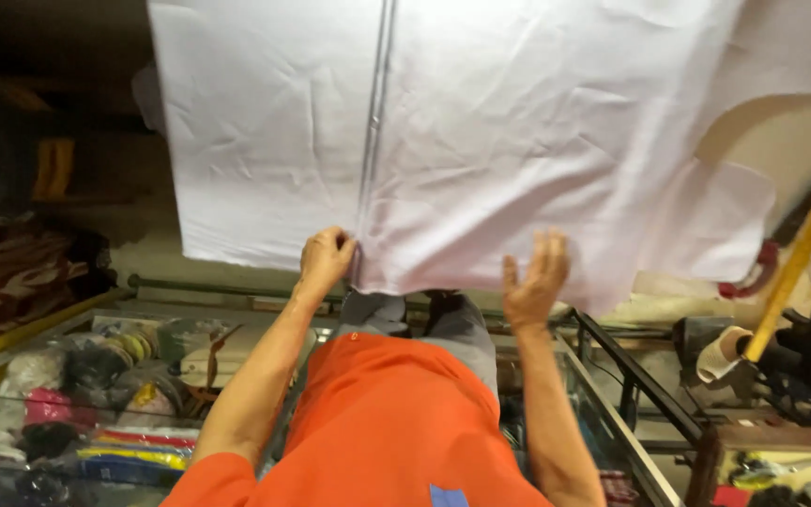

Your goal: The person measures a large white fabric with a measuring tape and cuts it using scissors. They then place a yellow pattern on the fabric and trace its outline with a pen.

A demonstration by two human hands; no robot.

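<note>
A large white cloth (518, 122) lies spread over a pale work table (800, 141), with a stitched strip (373, 141) running down its length. My left hand (326, 258) is closed on the near edge of the cloth, just where that strip ends. My right hand (537, 277) is further right along the same edge, fingers spread and palm toward the fabric, fingertips at the hem, holding nothing. My orange shirt (387, 432) and grey trousers (462, 324) fill the bottom centre.
A yellow stick (800, 249) leans across the right side, beside a red-handled tool (760, 263). A glass display case (96, 394) with packaged goods sits lower left. A dark metal frame (631, 376) stands lower right. Patterned fabric (11, 272) is piled at the left.
</note>
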